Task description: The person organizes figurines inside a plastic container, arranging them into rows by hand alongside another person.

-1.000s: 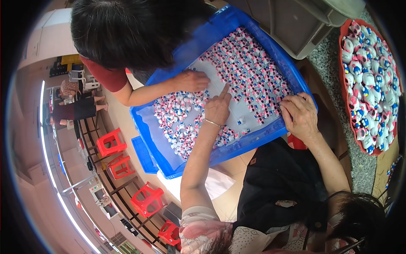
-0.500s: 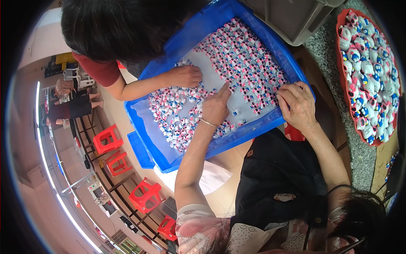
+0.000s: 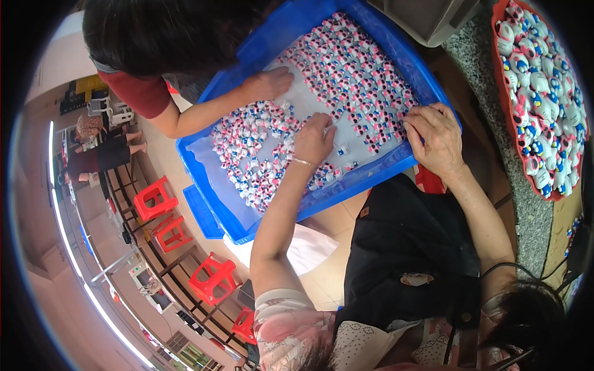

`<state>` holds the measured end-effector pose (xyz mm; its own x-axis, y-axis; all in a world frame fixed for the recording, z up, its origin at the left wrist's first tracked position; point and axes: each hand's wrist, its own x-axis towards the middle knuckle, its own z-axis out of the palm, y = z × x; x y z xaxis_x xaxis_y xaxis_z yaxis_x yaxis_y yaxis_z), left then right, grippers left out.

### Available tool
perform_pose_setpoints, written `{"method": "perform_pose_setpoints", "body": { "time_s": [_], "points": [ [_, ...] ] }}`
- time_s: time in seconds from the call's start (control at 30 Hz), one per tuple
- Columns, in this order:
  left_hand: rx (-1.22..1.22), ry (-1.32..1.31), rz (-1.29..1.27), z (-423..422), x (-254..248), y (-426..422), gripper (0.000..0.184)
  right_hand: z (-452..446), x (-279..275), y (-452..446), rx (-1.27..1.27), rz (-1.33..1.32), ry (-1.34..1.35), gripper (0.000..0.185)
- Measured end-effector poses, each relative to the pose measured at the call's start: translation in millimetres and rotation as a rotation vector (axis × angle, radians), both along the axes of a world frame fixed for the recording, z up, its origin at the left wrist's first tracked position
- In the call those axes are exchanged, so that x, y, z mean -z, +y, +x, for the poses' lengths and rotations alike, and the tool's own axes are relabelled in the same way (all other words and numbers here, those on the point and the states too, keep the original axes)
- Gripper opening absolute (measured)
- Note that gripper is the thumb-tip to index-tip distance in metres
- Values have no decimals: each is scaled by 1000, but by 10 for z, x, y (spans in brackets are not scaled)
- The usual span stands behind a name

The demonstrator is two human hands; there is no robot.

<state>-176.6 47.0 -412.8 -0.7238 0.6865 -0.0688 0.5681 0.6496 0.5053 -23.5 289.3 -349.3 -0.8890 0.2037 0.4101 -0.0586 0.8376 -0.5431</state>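
Observation:
A blue plastic tray [image 3: 207, 210] lined with a pale sheet holds many small white, pink and blue figurines. My left hand [image 3: 314, 141], with a bracelet at its wrist, is over the sheet beside the loose heap of figurines [image 3: 247, 133]. Its fingers curl down with the thumb near them; whatever lies between them is hidden. On the right, figurines in rows [image 3: 352, 68] cover the sheet. My right hand [image 3: 435, 139] grips the tray's near right rim, fingers bent over it. One single figurine [image 3: 343, 149] lies just right of my left hand.
Across the tray, a person's hand [image 3: 269, 83] reaches in above the heap. A red basin [image 3: 496, 37] of larger figurines stands right on a granite surface [image 3: 533, 235]. A grey bin [image 3: 414, 18] is at the top. Red stools [image 3: 213, 278] line the left.
My left hand has drawn its extended index finger back and curled its fingers. The other person's hand has moved up a little from the heap. My right hand stays on the rim.

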Motion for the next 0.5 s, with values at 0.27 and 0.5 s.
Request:
{"method": "perform_pose_setpoints", "body": {
  "time_s": [0.27, 0.5],
  "points": [
    [387, -145, -108, 256, 5, -145, 33, -7, -6, -11, 30, 18, 17, 8],
    [137, -238, -5, 195, 42, -93, 32, 3, 14, -2, -1, -7, 19, 9]
  ]
}}
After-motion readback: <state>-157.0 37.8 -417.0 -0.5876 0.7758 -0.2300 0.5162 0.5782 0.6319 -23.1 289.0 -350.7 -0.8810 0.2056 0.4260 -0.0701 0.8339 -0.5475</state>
